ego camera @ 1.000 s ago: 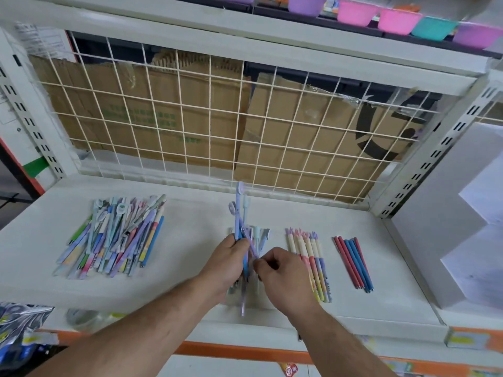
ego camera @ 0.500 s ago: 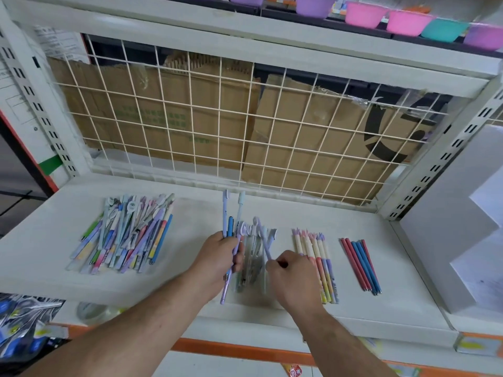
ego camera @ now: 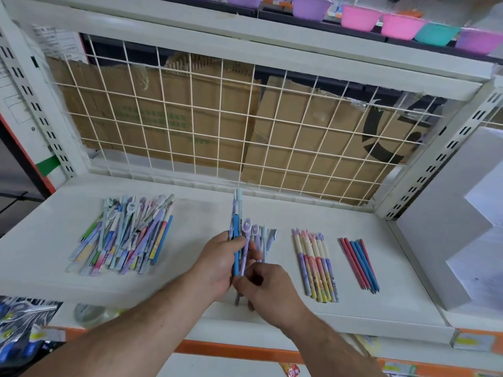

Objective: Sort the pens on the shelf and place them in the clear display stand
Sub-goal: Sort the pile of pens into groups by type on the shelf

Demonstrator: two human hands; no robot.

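Behind right hand (ego camera: 272,289), left hand (ego camera: 217,262) and its pens (ego camera: 236,229), middle group (ego camera: 263,238) half hidden

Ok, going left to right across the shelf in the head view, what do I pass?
Mixed pen pile → left hand gripping the held pens → pastel pen row → red and blue pen row.

Lower ends of held pens (ego camera: 236,235) in left grip (ego camera: 217,261) covered by right grip (ego camera: 268,288); its fingertips hidden, prob. pinching them. Also rear pens (ego camera: 263,236) partly blocked. Pen print too small. Top edge cuts bowls (ego camera: 359,17), bottom edge forearms (ego camera: 136,338).
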